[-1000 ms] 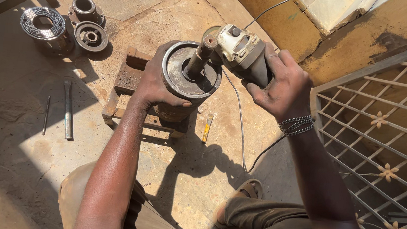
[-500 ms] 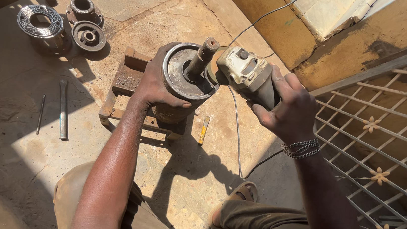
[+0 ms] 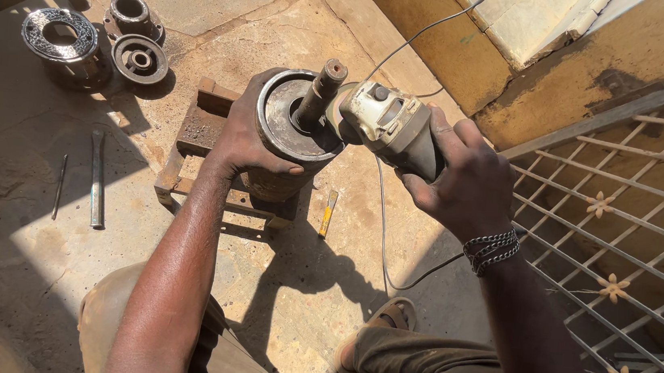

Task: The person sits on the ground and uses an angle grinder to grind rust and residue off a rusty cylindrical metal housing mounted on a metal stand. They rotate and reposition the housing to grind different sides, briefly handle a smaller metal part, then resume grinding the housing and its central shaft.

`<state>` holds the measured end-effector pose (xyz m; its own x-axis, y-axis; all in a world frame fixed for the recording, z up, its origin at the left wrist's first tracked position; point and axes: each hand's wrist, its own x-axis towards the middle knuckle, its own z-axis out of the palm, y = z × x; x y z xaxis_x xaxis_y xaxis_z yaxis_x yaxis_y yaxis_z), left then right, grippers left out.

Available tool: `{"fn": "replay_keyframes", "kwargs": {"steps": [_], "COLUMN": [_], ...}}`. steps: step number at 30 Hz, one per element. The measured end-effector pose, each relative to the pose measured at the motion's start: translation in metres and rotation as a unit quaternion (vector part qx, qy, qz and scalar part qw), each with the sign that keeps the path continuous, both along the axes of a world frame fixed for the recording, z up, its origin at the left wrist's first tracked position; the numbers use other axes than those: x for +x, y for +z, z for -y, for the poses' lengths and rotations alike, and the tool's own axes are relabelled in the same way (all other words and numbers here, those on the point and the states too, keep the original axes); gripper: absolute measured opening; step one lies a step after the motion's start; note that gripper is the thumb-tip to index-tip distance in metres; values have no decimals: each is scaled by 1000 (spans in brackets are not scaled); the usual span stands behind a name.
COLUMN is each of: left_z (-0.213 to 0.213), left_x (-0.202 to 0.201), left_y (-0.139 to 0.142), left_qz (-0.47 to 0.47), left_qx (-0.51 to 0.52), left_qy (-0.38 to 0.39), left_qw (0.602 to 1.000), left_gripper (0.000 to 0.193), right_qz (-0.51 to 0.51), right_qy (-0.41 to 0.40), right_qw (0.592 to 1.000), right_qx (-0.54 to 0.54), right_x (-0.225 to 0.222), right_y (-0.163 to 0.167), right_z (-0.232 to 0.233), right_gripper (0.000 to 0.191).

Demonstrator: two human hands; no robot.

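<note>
The angle grinder (image 3: pixel 391 123) has swung lower toward centre frame, right hand (image 3: pixel 462 179) gripping it; left hand (image 3: pixel 252 134) clasps the rusty, shafted motor rotor (image 3: pixel 293 126).

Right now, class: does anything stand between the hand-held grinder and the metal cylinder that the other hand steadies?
Nothing visible does. The right hand holds the angle grinder with its head right against the shaft and the rim of the metal cylinder. The left hand grips the cylinder's far side, away from the grinder.
</note>
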<state>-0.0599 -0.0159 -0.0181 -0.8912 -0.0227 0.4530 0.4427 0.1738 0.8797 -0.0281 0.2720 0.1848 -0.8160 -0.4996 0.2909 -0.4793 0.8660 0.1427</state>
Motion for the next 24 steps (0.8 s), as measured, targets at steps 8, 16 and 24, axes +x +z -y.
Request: {"fn": "replay_keyframes", "kwargs": {"steps": [8,16,24], "left_z": [0,-32,-56], "left_x": [-2,29,38], "left_y": [-5,15,19], "left_qz": [7,13,64], "left_qx": [36,-43,-56], "left_qy": [-11,166,260], "left_qw": [999,985,962], "left_gripper": [141,142,140], "right_qz": [7,-46,-65], "right_qy": [4,-31,8], "right_qw": [1000,998,984], "right_qx": [5,-41,-165], "right_x": [8,-29,-32], "right_y": [7,-5,-28], "right_z": [3,-18,-47], "right_gripper": [99,93,84]}}
